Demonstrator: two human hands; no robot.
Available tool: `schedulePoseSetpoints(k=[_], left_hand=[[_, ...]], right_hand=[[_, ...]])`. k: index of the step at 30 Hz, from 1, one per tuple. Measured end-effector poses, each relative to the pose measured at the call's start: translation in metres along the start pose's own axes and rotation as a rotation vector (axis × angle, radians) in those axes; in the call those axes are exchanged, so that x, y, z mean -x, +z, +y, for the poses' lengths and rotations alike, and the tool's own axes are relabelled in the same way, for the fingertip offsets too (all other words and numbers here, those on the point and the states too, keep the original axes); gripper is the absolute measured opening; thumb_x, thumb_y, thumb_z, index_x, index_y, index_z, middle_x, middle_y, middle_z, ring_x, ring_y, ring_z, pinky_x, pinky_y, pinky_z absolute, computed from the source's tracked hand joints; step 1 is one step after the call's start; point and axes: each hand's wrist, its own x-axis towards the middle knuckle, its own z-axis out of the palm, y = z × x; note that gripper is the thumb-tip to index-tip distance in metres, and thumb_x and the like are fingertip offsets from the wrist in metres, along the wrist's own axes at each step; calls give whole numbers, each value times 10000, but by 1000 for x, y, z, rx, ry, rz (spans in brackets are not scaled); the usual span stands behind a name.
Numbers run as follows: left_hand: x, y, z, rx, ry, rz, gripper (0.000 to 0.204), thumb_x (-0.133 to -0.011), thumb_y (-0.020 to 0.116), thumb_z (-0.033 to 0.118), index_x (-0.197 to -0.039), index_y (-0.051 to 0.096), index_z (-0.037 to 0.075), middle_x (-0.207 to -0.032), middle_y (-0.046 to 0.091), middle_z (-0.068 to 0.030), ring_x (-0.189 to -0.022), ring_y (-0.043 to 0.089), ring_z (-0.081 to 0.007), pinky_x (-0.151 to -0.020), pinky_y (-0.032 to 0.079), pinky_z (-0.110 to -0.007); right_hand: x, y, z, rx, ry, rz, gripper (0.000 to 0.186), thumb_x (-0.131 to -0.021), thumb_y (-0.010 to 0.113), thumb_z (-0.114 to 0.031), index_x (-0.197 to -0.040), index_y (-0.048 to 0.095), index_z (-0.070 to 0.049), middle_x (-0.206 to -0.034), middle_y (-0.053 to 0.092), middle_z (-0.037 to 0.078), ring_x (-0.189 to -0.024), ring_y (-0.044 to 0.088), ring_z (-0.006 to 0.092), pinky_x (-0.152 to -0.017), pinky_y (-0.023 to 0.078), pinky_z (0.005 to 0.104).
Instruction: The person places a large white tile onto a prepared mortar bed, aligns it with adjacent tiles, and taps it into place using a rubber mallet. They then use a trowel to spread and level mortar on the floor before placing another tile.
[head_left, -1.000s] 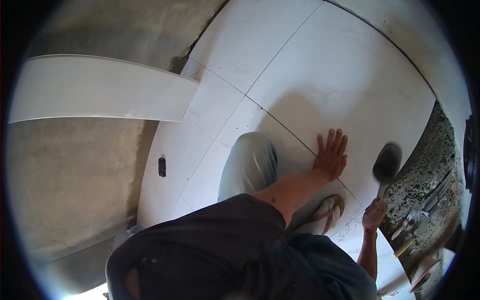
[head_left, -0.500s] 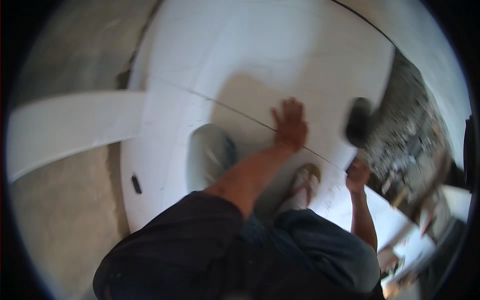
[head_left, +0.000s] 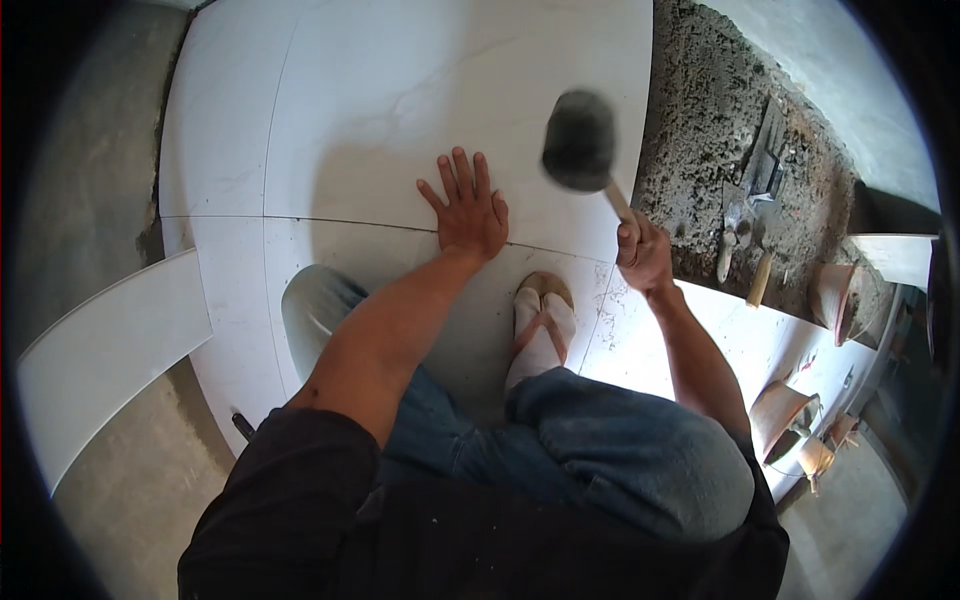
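My left hand [head_left: 468, 216] lies flat with fingers spread on a large white marble-patterned tile [head_left: 400, 90], its wrist over the joint line at the tile's near edge. In my right hand [head_left: 645, 250] is the pale wooden handle of a rubber mallet [head_left: 580, 140], held with the fingers wrapped round it. The mallet's black head is slightly blurred and hangs above the right part of the tile; no contact with the surface shows. My foot in a sandal [head_left: 545, 315] stands on the tile nearer to me, right of my left forearm.
A bed of rough grey mortar [head_left: 700, 120] borders the tile on the right. Trowels [head_left: 765, 165] with wooden handles lie on it. Several buckets [head_left: 780, 420] stand at the lower right. A loose white strip [head_left: 110, 345] lies at the left, near a small black object [head_left: 243, 426].
The view has turned and steadied. My right hand still grips the mallet, whose head now tilts left over the tile instead of beside the mortar. My left hand stays flat on the tile.
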Motion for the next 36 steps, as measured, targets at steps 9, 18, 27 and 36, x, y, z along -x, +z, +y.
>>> schedulePoseSetpoints(k=[9,18,27,36], left_hand=[[-14,0,-40,-45,10,-141,694,-996,311,441,-1558,111,86,-1636,3,-125,-1496,8,-367,-1138,-13,-666],[-17,-6,-43,29,-228,-97,649,-1017,261,359,-1547,82,28,-1629,-13,-153,-1493,-13,-385,-1135,2,-671],[-17,-11,-74,10,-109,-69,635,-1016,284,362,-1546,130,49,-1626,67,-146,-1490,45,-381,-1125,21,-683],[-18,-10,-72,27,-190,-34,608,-1017,267,334,-1541,151,46,-1624,71,-139,-1493,44,-367,-1124,20,-691]], right_hand=[[-6,-11,-57,60,211,-262,562,-991,420,-526,-798,565,-19,-689,599,239,-707,624,447,-624,493,493],[-18,6,-53,-105,132,-242,487,-978,514,-452,-779,551,-10,-620,584,239,-645,629,438,-574,500,457],[5,17,-68,-59,-144,-275,340,-911,567,-336,-799,528,-18,-630,567,231,-620,594,445,-578,493,461],[2,20,-57,174,-4,-304,521,-981,477,-481,-756,522,-12,-591,540,239,-566,572,460,-503,442,468]])
